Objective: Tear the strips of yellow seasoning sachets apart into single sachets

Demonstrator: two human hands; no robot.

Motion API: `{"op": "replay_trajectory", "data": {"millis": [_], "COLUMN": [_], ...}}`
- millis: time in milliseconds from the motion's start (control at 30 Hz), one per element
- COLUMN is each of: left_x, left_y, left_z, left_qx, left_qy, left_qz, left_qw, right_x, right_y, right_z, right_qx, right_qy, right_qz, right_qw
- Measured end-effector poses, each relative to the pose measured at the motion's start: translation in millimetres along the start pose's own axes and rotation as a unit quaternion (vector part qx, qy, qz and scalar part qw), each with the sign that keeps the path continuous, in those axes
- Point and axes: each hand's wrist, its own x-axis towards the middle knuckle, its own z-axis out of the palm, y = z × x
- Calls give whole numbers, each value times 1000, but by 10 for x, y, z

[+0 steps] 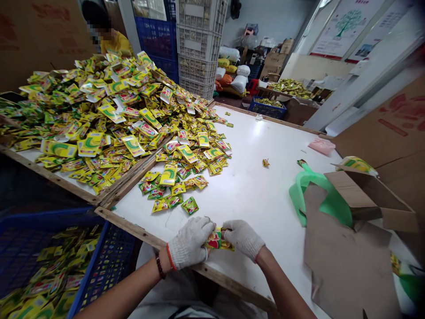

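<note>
Near the front edge of the white table (245,195), both gloved hands meet at a small yellow and green carton (214,239) with red print. My left hand (191,243), in a white knit glove, is closed round its left end. At the right end, my right hand (245,239), gloved likewise, has its fingers closed on small yellow packets (227,245) against the carton; how far they sit inside it is hidden. Just beyond the hands lie loose green and yellow packets (190,205) and a flat yellow carton (168,174).
A large heap of cartons and packets (113,110) covers the left table. A blue crate (96,261) with cartons stands low left. On the right lie a green dustpan (299,195), an opened cardboard box (375,190) and a pink bag (321,146). A person (116,42) is behind the heap.
</note>
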Motion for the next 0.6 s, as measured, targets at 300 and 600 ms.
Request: {"op": "replay_trajectory", "data": {"millis": [300, 600], "left_x": [54, 91], "left_y": [-4, 66], "left_z": [14, 117], "left_qx": [40, 21], "left_qy": [28, 97], "left_qz": [15, -36], "left_qw": [999, 994], "right_x": [-85, -297], "right_y": [56, -45], "right_z": [178, 155], "right_qx": [294, 424], "right_qy": [63, 3], "right_qz": [131, 68], "right_qw": [945, 903]}}
